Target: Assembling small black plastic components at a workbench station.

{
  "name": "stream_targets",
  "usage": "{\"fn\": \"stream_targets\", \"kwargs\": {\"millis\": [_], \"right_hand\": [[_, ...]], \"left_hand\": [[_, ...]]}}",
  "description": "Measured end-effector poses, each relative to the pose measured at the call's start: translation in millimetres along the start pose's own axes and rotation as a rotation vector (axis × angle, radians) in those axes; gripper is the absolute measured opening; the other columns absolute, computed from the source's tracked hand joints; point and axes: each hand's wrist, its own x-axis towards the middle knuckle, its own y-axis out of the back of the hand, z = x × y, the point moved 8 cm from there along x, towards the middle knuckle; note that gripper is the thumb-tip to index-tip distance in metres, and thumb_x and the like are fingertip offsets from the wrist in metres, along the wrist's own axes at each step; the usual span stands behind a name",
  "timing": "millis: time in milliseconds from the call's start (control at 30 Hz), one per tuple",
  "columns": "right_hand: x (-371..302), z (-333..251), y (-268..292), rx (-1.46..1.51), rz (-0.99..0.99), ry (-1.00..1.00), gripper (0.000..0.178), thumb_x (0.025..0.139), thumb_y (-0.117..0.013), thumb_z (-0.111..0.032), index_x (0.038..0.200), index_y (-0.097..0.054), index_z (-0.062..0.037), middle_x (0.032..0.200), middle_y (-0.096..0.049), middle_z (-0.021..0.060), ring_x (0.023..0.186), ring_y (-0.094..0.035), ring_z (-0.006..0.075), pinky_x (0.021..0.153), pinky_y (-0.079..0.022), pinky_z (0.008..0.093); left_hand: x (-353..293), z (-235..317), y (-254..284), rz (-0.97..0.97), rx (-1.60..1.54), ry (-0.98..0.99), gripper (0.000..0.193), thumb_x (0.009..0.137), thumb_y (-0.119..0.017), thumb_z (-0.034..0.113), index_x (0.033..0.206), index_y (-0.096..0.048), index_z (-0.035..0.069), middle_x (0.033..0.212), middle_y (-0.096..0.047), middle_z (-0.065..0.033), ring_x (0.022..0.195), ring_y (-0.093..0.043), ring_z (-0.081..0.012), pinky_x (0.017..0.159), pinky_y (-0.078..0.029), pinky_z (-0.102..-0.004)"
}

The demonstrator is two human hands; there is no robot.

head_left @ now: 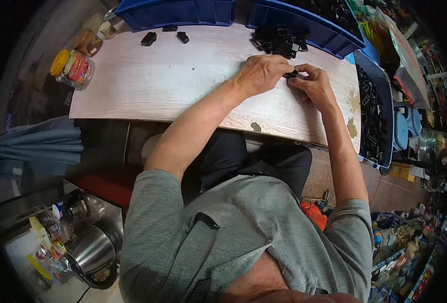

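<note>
My left hand (260, 74) and my right hand (312, 83) meet near the far right part of the counter (173, 83), a pale wood-grain board. Both hands are curled nearly closed, fingertips pinched together on one small black clip (291, 74) held between them, just above the counter surface. My left hand lies knuckles up; my right hand is turned slightly inward toward it.

Just beyond my hands sits a loose pile of black clips (279, 41), close to my fingers. Behind that pile, a blue bin (314, 31) holds more black pieces, and another blue bin (178, 12) stands to its left along the far edge. Three stray black clips (165, 34) lie on the counter in front of that left bin.

At my right, off the counter's edge, a long blue tray (382, 91) is filled with dark clips. At the far left corner stands a clear jar with a yellow lid (73, 68), and a brown jar (88, 43) behind it. Lower left, beside my gray shirt, a steel kettle (94, 252) sits on a cluttered shelf.
</note>
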Motion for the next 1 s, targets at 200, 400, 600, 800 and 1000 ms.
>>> {"fn": "stream_targets", "kwargs": {"millis": [200,400,600,800,1000], "right_hand": [[-4,-10,-3,-0.025,-0.023,0.023,0.030,0.084,-0.078,-0.013,0.111,-0.069,-0.0036,0.077,-0.067,0.0021,0.052,-0.052,0.0066,0.044,-0.038,0.0234],[-4,-9,-4,-0.043,-0.063,0.001,0.029,0.081,-0.080,-0.011,0.108,-0.070,-0.0050,0.073,-0.066,0.0016,0.052,-0.053,0.0060,0.044,-0.040,0.0235],[-13,2,11,0.082,0.067,-0.049,0.023,0.081,-0.079,-0.014,0.100,-0.067,-0.0072,0.065,-0.059,-0.0026,0.046,-0.045,0.0059,0.043,-0.034,0.0235],[-23,19,33,0.385,0.133,-0.204,0.018,0.083,-0.078,-0.012,0.095,-0.064,-0.0063,0.060,-0.052,-0.0021,0.047,-0.049,0.0088,0.045,-0.042,0.0262],[-9,66,151,0.507,0.595,-0.092,0.030,0.080,-0.082,-0.018,0.101,-0.068,-0.0024,0.061,-0.056,0.0032,0.050,-0.061,0.0193,0.049,-0.055,0.0352]], "left_hand": [[-8,10,-1,-0.039,0.113,-0.057,0.021,0.091,-0.064,0.006,0.110,-0.073,0.009,0.102,-0.074,-0.0102,0.093,-0.072,-0.0271,0.082,-0.059,-0.0388],[-11,22,-2,-0.083,0.172,0.031,0.016,0.095,-0.060,0.016,0.105,-0.070,0.008,0.107,-0.072,-0.0108,0.104,-0.067,-0.0279,0.088,-0.055,-0.0452],[-35,-46,94,0.451,0.396,0.353,0.026,0.086,-0.068,0.016,0.109,-0.069,0.004,0.104,-0.071,-0.0136,0.099,-0.065,-0.0330,0.086,-0.052,-0.0446],[-87,-157,162,0.207,0.747,0.944,0.035,0.093,-0.061,0.040,0.114,-0.074,0.015,0.110,-0.072,-0.0167,0.104,-0.066,-0.0398,0.089,-0.053,-0.0497],[-79,-131,140,0.239,0.622,0.724,0.026,0.093,-0.062,0.031,0.107,-0.076,0.014,0.101,-0.074,-0.0151,0.093,-0.068,-0.0405,0.084,-0.054,-0.0476]]}}
